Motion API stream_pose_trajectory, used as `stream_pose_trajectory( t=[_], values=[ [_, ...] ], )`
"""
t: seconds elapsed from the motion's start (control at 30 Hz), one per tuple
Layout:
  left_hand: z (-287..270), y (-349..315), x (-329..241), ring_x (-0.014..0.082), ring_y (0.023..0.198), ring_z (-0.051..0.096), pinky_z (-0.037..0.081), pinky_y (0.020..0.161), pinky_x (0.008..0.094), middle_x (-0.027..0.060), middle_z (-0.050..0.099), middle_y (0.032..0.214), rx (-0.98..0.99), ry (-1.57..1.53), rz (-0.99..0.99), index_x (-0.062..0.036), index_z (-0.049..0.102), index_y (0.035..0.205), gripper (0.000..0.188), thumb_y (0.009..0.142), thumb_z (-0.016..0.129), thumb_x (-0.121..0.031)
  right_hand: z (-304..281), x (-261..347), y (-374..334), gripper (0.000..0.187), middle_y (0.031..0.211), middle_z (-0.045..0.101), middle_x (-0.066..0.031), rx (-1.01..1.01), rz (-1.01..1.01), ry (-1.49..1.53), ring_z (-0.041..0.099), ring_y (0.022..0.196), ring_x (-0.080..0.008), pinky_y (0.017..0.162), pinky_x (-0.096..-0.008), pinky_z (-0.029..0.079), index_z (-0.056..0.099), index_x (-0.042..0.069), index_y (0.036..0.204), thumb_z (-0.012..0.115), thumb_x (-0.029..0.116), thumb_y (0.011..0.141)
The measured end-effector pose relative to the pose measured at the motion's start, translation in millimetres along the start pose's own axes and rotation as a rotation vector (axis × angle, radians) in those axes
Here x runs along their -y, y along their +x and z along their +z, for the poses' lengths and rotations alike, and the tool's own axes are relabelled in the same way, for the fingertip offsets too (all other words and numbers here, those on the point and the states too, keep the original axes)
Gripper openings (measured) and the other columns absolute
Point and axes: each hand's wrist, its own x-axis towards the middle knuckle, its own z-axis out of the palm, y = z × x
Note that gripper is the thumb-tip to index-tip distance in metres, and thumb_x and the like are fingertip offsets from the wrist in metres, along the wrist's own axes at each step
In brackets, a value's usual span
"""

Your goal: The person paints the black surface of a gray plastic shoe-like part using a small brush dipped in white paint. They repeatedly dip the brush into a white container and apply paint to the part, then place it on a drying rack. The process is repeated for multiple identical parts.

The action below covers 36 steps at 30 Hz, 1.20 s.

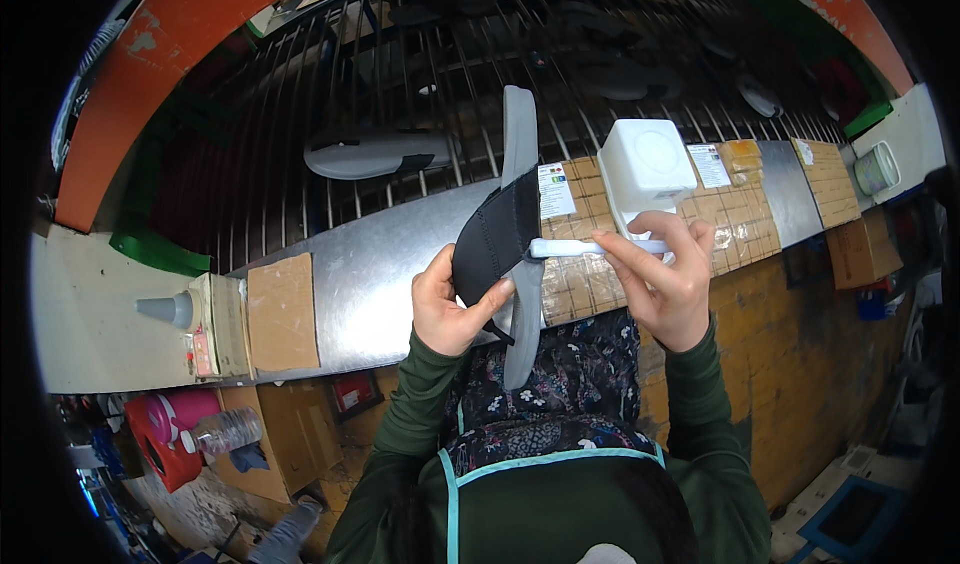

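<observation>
My left hand (445, 309) grips a slide sandal (520, 129) with a grey sole and a wide black strap, held on its edge above the bench. The thumb presses against the strap and the fingers go behind it, partly hidden. From the right, my right hand (672, 279) pinches a white-handled brush (568, 249) between thumb and fingers. Its dark tip touches the sandal where the strap meets the sole; the bristles are too small to make out. Just beyond that hand stands a white square plastic container (648, 159) on the cardboard-covered ledge.
Ahead runs a rack of metal rods (290, 94) carrying a grey sandal (375, 154) and several darker ones. Taped cardboard (740, 209) covers the right of the metal ledge (360, 264). A grey cone (165, 310) lies left, a white tub (876, 169) right.
</observation>
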Motion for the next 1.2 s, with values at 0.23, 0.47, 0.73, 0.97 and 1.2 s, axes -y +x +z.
stream_pose_trajectory(
  t=[0.23,0.47,0.73,0.97,1.2],
  values=[
    [-1.7,1.6,-3.5,0.0100,0.086,0.063,0.052,0.078,0.0247,0.0063,0.067,0.097,0.018,-0.096,-0.069,0.0038,0.058,0.111,0.036,0.081,0.077,-0.006,12.9,-4.8,1.3,0.036,0.089,0.060,0.0005,-0.135,-0.068,0.064,0.053,0.068,-0.0120,0.071,-0.0326,0.026,0.076,0.021,0.105,0.078,0.009,0.071],
    [-0.8,2.3,-3.1,0.0099,0.088,0.063,0.051,0.080,0.0248,0.0056,0.067,0.097,0.010,-0.136,-0.069,0.0041,0.058,0.112,0.036,0.082,0.076,-0.005,6.6,-9.3,-0.7,0.033,0.089,0.062,-0.0004,0.002,-0.029,0.226,0.052,0.071,-0.0130,0.071,-0.0322,0.028,0.076,0.019,0.103,0.078,0.009,0.072],
    [1.2,2.7,-5.4,0.0094,0.087,0.063,0.051,0.078,0.0244,0.0061,0.067,0.097,0.034,-0.088,-0.087,0.0040,0.059,0.112,0.036,0.081,0.076,-0.005,4.2,-5.4,3.8,0.033,0.088,0.061,0.0000,-0.085,-0.059,0.040,0.055,0.070,-0.0125,0.071,-0.0335,0.026,0.075,0.019,0.103,0.078,0.009,0.071],
    [-1.3,3.2,-3.6,0.0095,0.088,0.062,0.051,0.079,0.0246,0.0055,0.067,0.098,0.040,-0.081,-0.079,0.0045,0.058,0.113,0.038,0.081,0.076,-0.006,5.8,-10.1,2.3,0.031,0.087,0.061,0.0009,0.000,-0.058,0.164,0.055,0.072,-0.0117,0.071,-0.0332,0.027,0.075,0.019,0.103,0.077,0.010,0.074],
    [0.6,4.6,-3.0,0.0093,0.087,0.062,0.051,0.078,0.0246,0.0057,0.067,0.098,0.022,-0.147,-0.070,0.0044,0.056,0.117,0.041,0.082,0.075,-0.004,8.8,-12.2,-2.8,0.025,0.087,0.063,0.0014,0.061,0.006,0.277,0.051,0.069,-0.0105,0.070,-0.0317,0.026,0.076,0.016,0.100,0.076,0.011,0.076]
  ],
)
